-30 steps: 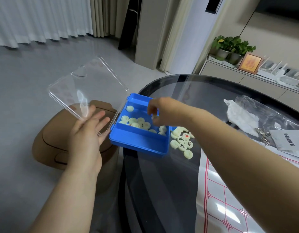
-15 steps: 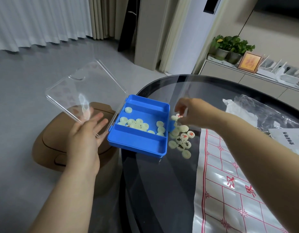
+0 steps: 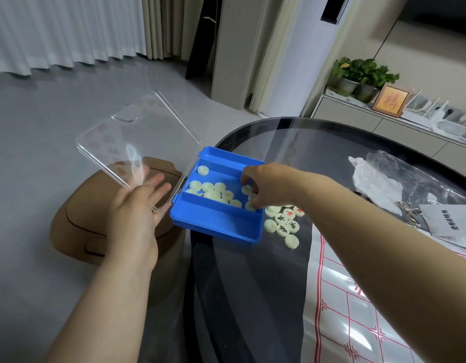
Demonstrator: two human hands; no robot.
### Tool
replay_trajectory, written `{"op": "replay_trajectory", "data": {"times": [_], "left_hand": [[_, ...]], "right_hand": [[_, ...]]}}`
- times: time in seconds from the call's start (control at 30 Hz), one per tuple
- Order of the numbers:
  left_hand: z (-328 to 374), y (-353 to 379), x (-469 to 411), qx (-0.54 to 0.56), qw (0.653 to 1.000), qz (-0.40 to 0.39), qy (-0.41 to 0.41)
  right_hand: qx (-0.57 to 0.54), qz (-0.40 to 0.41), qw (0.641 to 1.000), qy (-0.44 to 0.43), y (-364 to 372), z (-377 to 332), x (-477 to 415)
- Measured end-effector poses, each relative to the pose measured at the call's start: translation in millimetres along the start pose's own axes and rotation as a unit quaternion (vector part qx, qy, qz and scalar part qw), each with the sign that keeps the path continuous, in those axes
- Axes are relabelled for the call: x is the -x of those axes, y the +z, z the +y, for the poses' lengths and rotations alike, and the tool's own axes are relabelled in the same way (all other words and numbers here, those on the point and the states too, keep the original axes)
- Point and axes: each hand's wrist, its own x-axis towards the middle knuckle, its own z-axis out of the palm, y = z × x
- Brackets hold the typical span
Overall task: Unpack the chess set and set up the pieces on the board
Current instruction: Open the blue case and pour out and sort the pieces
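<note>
Step in hand: judged to be emptying the box, piece by piece, onto the counter.
Box: blue plastic tray with dividers (image 3: pixel 216 227), at the left edge of the dark round glass counter (image 3: pixel 239 297); its left end appears to overhang the rim.
Box axis: long side runs left to right across the view, hinge on the left short side.
Lid: clear hinged plastic lid (image 3: pixel 137 137), swung open to the left, out over the floor.
Left hand (image 3: pixel 137 216): fingers straight and spread, flat against the lid's near corner, propping it; grips nothing.
Right hand (image 3: pixel 266 187): reaches in over the tray's right wall, fingers (image 3: pixel 253 203) curled down among the pieces; whether they pinch one cannot be told.
Pieces in box: pale round disc pieces (image 3: pixel 213 192), scattered in the compartment behind the near divider; the near compartment shows none.
Pieces out: cluster of pale discs with red and black characters (image 3: pixel 283 222), on the counter, just beside the tray's right wall.
Key relation: the boxed pieces lie directly under the right fingertips and to their left; the cluster lies just right of them, across the wall. The discs are round, so approach angle matters little.
Nearer hand: right; the left hand is taken up with the lid.
Board: glossy white sheet with a red grid (image 3: pixel 370 310), near right, carrying no pieces.
Progress: early, as judged.
</note>
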Motion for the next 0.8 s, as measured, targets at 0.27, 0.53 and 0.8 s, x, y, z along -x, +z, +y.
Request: {"op": "replay_trajectory", "data": {"times": [0.27,0.53,0.8], "left_hand": [[2,1,2,0.002,1.000,0.004,0.000],[1,1,1,0.004,1.000,-0.001,-0.005],[1,2,0,0.004,1.000,-0.001,-0.009]], "right_hand": [[-0.073,0.093,0.993,-0.009,7,2,-6],[-0.074,0.000,0.996,-0.044,1,-7,0],[-0.001,-0.012,1.000,-0.028,3,-13,-13]]}}
